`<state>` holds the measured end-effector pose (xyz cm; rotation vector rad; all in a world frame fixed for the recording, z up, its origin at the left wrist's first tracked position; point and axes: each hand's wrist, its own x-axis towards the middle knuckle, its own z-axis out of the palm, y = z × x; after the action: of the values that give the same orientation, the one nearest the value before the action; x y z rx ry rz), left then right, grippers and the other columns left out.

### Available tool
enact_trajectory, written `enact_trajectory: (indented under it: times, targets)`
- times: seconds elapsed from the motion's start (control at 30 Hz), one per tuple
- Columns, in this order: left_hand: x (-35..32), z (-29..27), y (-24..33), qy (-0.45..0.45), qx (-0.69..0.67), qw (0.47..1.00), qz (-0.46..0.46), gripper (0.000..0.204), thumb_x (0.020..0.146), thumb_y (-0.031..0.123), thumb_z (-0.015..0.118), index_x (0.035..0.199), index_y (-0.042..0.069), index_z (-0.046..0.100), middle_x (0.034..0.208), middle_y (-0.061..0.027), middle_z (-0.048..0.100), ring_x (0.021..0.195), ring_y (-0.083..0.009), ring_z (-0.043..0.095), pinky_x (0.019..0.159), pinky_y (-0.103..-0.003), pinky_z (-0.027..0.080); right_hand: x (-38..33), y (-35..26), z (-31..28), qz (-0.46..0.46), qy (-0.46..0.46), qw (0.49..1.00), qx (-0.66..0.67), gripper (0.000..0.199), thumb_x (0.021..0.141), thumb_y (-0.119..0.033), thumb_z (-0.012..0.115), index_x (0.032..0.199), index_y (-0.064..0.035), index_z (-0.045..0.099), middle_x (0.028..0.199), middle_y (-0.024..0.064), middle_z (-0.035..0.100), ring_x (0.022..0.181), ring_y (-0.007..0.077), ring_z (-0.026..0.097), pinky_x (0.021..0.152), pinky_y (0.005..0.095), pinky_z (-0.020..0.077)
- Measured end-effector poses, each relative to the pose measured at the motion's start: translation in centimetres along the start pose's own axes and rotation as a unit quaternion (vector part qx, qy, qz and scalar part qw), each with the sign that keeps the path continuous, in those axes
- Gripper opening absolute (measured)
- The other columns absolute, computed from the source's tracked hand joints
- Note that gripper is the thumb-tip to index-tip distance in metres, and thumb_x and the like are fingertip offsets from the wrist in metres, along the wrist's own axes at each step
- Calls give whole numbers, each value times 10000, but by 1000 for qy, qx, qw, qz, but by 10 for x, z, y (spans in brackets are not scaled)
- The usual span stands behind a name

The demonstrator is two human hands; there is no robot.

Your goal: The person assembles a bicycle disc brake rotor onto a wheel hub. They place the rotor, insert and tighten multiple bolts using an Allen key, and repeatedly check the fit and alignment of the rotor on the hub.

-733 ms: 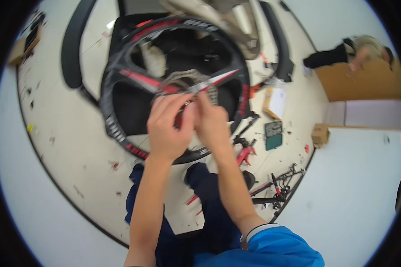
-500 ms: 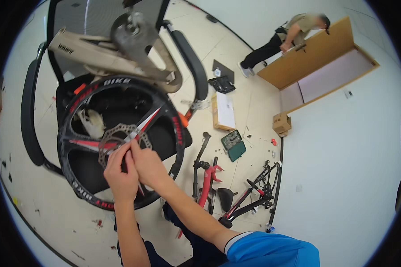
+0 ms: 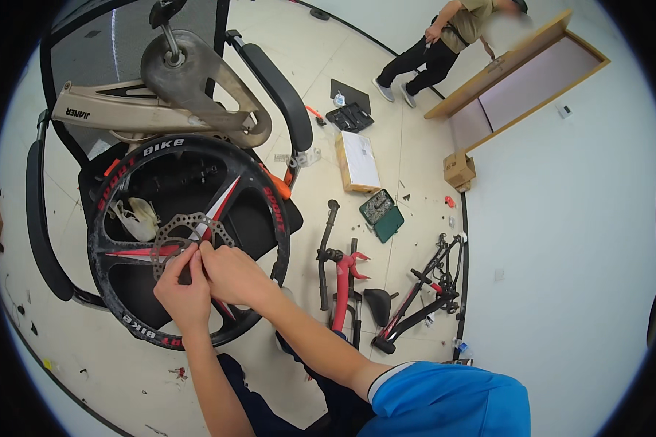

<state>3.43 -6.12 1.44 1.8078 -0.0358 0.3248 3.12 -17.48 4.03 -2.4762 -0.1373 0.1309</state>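
A black bicycle wheel with red and white spokes lies flat on an office chair's seat. A silver brake disc sits around its hub. My left hand is closed in a pinch at the hub, over the disc's near edge. Pressed beside it, my right hand also has its fingers closed at the hub. Whatever is between the fingertips is hidden by the hands. Behind the wheel, a beige bike frame part with a round grey cover and a crank rests across the chair.
Chair armrests flank the wheel. A crumpled whitish bag shows within the rim. On the floor to the right are a red fork with handlebar, a black-red frame, a green case and a carton. A person stands by the door.
My hands remain together at the hub, fingers shifted slightly. The head view has moved, sliding the chair and wheel a little left. The person by the door is more upright, one arm off the door.
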Motion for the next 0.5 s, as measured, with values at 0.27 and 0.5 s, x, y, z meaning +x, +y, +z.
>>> enact_trajectory:
  times: [0.27,0.5]
  targets:
    - [0,1,1,15,15,1000,-22,131,875,39,746,990,-14,783,920,-148,771,839,-242,740,797,-326,551,-1,6,0,31,-29,995,89,281,868,-154,633,980,102,603,861,320,691,836,480,697,752,540,569]
    - [-3,7,-2,34,11,999,-23,128,874,41,758,985,-21,776,910,-141,766,830,-239,735,784,-328,552,-17,12,-4,48,-51,991,113,292,905,-184,610,993,95,608,888,329,684,878,500,676,804,542,552]
